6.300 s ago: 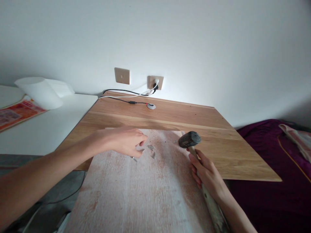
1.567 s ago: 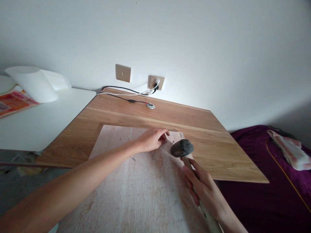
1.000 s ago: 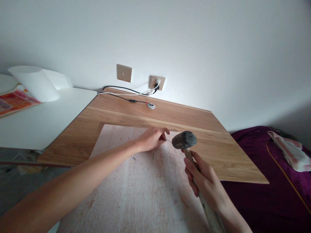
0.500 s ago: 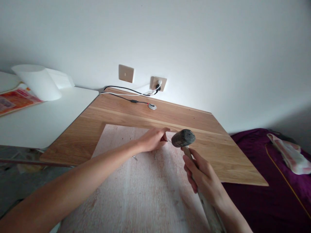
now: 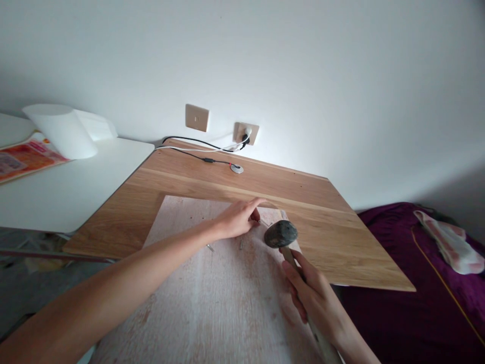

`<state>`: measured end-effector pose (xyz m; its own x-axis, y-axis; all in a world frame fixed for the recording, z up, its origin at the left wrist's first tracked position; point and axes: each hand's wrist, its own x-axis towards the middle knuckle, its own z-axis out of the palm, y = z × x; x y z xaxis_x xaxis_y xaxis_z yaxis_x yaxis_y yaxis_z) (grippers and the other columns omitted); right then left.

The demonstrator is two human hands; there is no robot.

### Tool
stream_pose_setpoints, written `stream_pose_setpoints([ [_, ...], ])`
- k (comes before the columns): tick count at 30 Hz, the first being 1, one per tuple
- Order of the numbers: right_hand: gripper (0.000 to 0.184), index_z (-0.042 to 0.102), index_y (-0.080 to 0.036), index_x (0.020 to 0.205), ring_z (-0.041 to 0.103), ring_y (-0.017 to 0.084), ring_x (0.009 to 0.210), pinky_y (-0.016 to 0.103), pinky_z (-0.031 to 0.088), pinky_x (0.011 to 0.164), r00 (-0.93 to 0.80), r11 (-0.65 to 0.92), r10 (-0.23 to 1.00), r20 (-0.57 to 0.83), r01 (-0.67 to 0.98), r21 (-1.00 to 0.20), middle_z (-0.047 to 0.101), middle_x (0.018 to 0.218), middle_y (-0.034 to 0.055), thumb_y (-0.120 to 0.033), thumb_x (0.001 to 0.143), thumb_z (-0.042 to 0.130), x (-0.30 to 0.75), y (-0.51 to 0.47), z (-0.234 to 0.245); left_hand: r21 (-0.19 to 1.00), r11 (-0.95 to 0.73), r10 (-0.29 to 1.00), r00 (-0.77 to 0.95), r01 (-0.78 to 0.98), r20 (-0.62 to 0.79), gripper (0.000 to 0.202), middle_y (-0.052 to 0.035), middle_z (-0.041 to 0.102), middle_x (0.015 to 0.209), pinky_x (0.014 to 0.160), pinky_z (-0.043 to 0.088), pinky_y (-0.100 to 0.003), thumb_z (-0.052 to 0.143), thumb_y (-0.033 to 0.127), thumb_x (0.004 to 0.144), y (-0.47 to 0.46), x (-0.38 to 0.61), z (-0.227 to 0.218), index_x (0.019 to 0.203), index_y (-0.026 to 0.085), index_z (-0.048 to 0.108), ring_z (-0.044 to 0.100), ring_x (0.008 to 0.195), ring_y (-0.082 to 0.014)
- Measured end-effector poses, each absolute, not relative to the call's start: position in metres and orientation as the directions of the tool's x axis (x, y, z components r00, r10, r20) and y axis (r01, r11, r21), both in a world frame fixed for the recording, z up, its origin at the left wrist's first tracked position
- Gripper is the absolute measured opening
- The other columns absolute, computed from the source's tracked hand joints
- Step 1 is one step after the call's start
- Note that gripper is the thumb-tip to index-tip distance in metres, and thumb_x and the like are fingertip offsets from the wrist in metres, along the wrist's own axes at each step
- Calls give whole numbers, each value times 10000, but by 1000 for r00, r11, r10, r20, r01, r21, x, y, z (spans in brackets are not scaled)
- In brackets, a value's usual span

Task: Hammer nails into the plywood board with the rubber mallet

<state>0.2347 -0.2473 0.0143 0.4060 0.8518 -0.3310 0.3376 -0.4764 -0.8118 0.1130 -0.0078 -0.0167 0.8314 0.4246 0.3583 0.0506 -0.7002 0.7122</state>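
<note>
My right hand (image 5: 312, 288) is wrapped round the handle of a black-headed rubber mallet (image 5: 280, 234). The mallet's head hangs just above the board, a short way right of my left fingertips. At the far part of a whitish, wood-grained board (image 5: 212, 298), my left hand (image 5: 240, 217) rests with thumb and fingers pinched together. A small metal fastener (image 5: 259, 221) shows at the fingertips; most of it is hidden. One loose metal fastener (image 5: 210, 247) lies on the board below my left wrist, and another (image 5: 241, 244) is just below the hand.
Beneath the board is a wooden tabletop (image 5: 341, 242) reaching to the wall. Cables (image 5: 197, 149) run along its back edge to a wall socket (image 5: 248, 133). On the left, a white table (image 5: 113, 167) bears a white paper roll (image 5: 64, 131). Purple cloth (image 5: 386, 313) lies at right.
The mallet has come down and slightly left, nearer the board, with my right hand moving lower. My left hand keeps its pinch in nearly the same spot.
</note>
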Motion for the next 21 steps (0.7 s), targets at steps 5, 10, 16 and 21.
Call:
stream_pose_setpoints([
  [5, 675, 536, -173, 1395, 418, 66, 363, 177, 309, 365, 420, -414, 872, -252, 356, -838, 474, 600, -104, -735, 1023, 502, 226, -237, 35, 703, -711, 390, 846, 26, 364, 632, -54, 836, 1020, 842, 554, -291, 665, 11, 871, -5, 113, -23, 1471, 181, 562, 781, 913, -186],
  [10, 613, 554, -179, 1364, 427, 62, 370, 176, 326, 368, 451, -347, 879, -152, 389, -853, 504, 619, -93, -694, 1036, 509, 222, -220, 51, 694, -719, 370, 858, 23, 356, 593, -56, 835, 1027, 839, 546, -283, 646, 71, 916, -3, 114, -24, 1490, 180, 544, 776, 918, -185],
  [16, 593, 586, -163, 1293, 444, 73, 367, 181, 322, 359, 384, -382, 897, -217, 431, -817, 488, 590, -92, -682, 1012, 530, 228, -213, 39, 681, -732, 351, 868, 19, 352, 838, -92, 816, 1032, 829, 536, -310, 605, 67, 883, -5, 111, -19, 1675, 95, 333, 734, 870, -197],
  [21, 645, 557, -184, 1281, 380, 43, 358, 171, 286, 350, 475, -405, 849, -231, 304, -862, 473, 635, -101, -753, 977, 560, 229, -233, 31, 671, -741, 350, 850, -6, 393, 904, -134, 774, 1205, 996, 544, -370, 662, 137, 822, -6, 109, -19, 1668, 113, 346, 710, 1077, -245],
])
